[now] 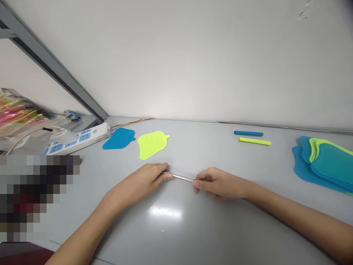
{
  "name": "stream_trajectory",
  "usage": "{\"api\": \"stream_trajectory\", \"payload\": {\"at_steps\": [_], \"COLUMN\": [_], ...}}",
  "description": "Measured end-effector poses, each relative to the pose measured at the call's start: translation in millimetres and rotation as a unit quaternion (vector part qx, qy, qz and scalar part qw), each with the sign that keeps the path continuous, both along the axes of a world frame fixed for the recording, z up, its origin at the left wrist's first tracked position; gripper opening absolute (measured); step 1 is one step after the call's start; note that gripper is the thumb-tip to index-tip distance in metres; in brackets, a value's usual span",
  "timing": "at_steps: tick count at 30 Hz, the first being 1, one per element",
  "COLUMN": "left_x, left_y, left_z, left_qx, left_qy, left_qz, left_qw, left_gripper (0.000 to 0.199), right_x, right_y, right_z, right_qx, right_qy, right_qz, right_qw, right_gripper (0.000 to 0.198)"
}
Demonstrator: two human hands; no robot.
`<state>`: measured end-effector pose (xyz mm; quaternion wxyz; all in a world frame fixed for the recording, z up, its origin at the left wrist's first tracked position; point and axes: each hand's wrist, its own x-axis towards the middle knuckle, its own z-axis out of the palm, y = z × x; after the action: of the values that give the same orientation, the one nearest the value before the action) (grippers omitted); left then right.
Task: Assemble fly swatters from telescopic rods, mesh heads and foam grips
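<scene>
A thin shiny metal rod is held level above the grey table, one end in each hand. My left hand pinches its left end between thumb and fingers. On the other end, the thumb and fingertips of my right hand are closed. Beyond my left hand lie a yellow perforated fly swatter head and a blue fly swatter head. Farther back on the right are a blue handle tube and a yellow handle tube, side by side.
Several blue and yellow swatter heads are piled at the right edge. A long metal rod runs along the wall. A white power strip with cables stands at the left, near bagged colourful items and a grey metal frame.
</scene>
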<state>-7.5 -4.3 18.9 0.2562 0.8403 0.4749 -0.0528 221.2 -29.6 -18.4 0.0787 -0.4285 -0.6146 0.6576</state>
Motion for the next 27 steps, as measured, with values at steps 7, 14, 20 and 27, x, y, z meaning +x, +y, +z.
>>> {"api": "stream_trajectory", "payload": {"at_steps": [7,14,20,27], "left_x": [0.3,1.0,1.1,0.8], "left_y": [-0.1,-0.6,-0.8,-0.5], "left_z": [0.3,2.1,1.7,1.3], "left_qx": [-0.002,-0.001,-0.002,0.006], "left_qy": [-0.005,-0.004,-0.01,-0.007], "left_qz": [-0.001,0.004,0.004,0.0], "left_qw": [1.0,1.0,1.0,1.0], "left_gripper": [0.037,0.038,0.037,0.037], "right_x": [0.0,-0.7,-0.9,-0.2], "right_y": [-0.4,0.1,0.0,0.2], "right_z": [1.1,1.2,2.1,2.1], "right_qx": [-0.006,0.001,-0.007,0.006], "right_qy": [-0.003,-0.004,-0.009,0.0], "right_qz": [-0.003,0.001,-0.001,0.001], "right_qw": [1.0,1.0,1.0,1.0], "right_gripper": [0.037,0.037,0.038,0.037]}}
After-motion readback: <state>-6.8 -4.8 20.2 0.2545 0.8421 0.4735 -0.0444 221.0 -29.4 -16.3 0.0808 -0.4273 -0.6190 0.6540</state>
